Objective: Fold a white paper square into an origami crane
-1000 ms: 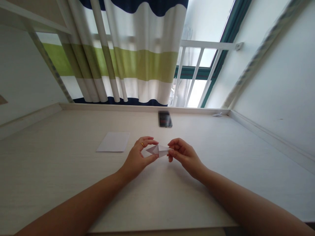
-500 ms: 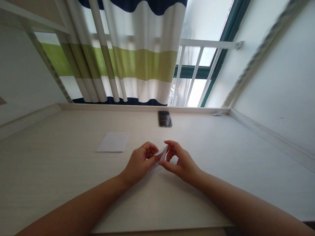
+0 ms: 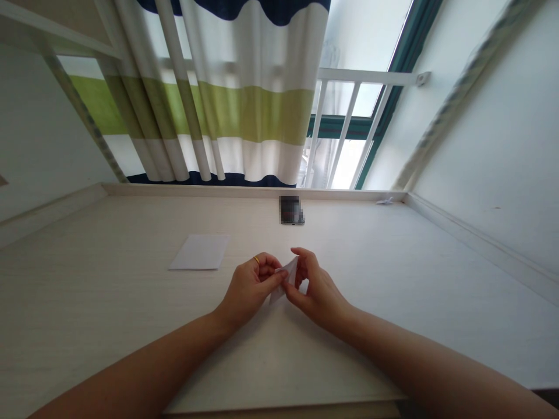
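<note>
While pinched both sides, folded paper [image 3: 289, 269] looks light, flimsy.
I find left hand [image 3: 248, 287] and right hand [image 3: 317, 289], grip clamped on its stiffer folded edges.

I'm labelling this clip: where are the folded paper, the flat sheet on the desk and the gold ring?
folded paper [image 3: 288, 270]: head view, its upper white flap.
flat sheet [image 3: 200, 251]: head view, its middle.
gold ring [image 3: 257, 260]: head view, the band's visible top.
</note>
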`<state>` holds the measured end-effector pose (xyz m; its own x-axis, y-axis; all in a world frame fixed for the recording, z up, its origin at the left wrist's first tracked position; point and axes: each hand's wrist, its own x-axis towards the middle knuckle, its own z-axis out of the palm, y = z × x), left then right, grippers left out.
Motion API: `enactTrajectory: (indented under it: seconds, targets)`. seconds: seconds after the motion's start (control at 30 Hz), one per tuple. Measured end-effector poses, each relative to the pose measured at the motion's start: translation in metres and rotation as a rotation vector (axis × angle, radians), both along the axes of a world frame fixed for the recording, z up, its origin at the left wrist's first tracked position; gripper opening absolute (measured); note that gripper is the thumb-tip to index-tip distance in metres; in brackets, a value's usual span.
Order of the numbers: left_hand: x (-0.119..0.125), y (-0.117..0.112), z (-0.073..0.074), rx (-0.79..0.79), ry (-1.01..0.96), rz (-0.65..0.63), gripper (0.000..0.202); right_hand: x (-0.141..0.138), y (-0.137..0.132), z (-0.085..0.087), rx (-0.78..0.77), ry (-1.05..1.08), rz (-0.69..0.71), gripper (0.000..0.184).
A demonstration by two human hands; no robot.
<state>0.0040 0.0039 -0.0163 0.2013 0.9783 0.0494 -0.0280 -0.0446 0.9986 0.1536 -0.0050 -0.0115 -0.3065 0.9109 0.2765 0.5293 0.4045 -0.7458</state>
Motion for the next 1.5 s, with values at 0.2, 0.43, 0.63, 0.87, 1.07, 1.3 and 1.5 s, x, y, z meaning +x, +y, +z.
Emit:
enactTrajectory:
  seconds: [0.2,0.43,0.63,0.87,1.07,1.3,1.5]
  targets:
    - [0.000,-0.001,0.005,-0.064,-0.114,-0.018,0.024,0.005,0.001,0.000,0.051,0.145,0.042,0.033]
    - [-0.002,-0.001,0.006,-0.051,-0.181,-0.028,0.027,0.009,0.005,-0.003,0.035,0.327,0.086,0.024]
    - [-0.004,-0.001,0.006,-0.010,-0.189,-0.062,0.027,0.012,0.007,-0.002,0.015,0.361,0.097,0.015]
    - [-0.004,-0.001,0.006,-0.001,-0.190,-0.045,0.022,0.012,0.008,-0.003,-0.049,0.425,0.106,0.016]
    - [-0.005,-0.001,0.006,-0.004,-0.210,-0.093,0.020,0.013,0.009,-0.002,-0.054,0.426,0.099,0.016]
    - [-0.005,-0.001,0.007,0.010,-0.209,-0.110,0.019,0.014,0.006,0.002,0.022,0.341,0.070,0.021]
    - [-0.004,-0.001,0.006,0.007,-0.217,-0.133,0.020,0.015,0.008,0.000,0.007,0.330,0.063,0.018]
